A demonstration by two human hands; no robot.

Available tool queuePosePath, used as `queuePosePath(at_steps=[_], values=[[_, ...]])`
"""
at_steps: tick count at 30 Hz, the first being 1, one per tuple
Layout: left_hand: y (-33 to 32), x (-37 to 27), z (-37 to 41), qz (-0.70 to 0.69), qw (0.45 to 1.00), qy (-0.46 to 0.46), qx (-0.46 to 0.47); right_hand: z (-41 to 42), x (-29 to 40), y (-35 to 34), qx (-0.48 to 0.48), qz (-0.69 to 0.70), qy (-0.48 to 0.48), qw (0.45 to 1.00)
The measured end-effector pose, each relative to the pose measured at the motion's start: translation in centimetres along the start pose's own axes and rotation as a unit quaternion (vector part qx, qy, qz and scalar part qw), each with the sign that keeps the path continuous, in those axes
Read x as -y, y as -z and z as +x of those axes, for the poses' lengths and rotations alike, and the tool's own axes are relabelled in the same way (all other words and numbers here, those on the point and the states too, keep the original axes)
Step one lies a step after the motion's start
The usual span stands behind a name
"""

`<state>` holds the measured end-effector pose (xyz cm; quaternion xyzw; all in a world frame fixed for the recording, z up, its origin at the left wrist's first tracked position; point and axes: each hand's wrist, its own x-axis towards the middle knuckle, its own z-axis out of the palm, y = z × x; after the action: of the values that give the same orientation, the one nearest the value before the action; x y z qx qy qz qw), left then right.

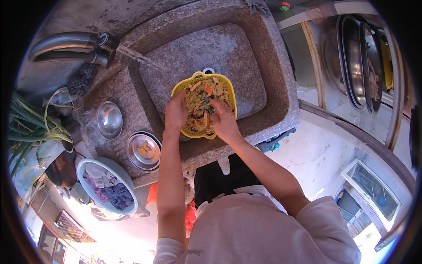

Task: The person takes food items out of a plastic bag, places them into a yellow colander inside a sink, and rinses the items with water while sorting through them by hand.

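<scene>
A yellow plastic colander basket [233,95] is at the near side of the stone sink [211,46], filled with mixed food scraps [201,90] that look like shredded vegetables with orange and dark green bits. My left hand [176,110] lies at the basket's left side, its fingertips partly hidden at the rim and the food. Over the right part of the food is my right hand [226,122], thumb and fingers bent against the scraps; whether it grips any cannot be told. Water runs from the metal faucet [107,41] into the sink, left of the basket.
On the stone ledge at left stand a metal bowl [109,120] and stacked metal bowls [133,155] with yellowish pieces inside. A light blue basin [132,198] holds cloths. Green onions [29,125] lie far left. Metal pans [352,62] stand on a rack at right.
</scene>
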<state>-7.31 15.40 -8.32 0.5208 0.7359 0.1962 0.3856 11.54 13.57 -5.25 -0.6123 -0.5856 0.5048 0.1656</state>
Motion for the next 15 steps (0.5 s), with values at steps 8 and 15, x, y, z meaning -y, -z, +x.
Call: queuePosePath(at_steps=[8, 15], values=[[0.0, 1.5, 2.2, 0.071, 0.996, -0.007, 0.051, 7.3, -1.8, 3.4, 0.014, 0.196, -0.166, 0.966], [-0.4, 2.6, 0.0, 0.088, 0.993, 0.071, 0.025, 11.2, -0.8, 2.2, 0.096, -0.029, -0.126, 0.987]])
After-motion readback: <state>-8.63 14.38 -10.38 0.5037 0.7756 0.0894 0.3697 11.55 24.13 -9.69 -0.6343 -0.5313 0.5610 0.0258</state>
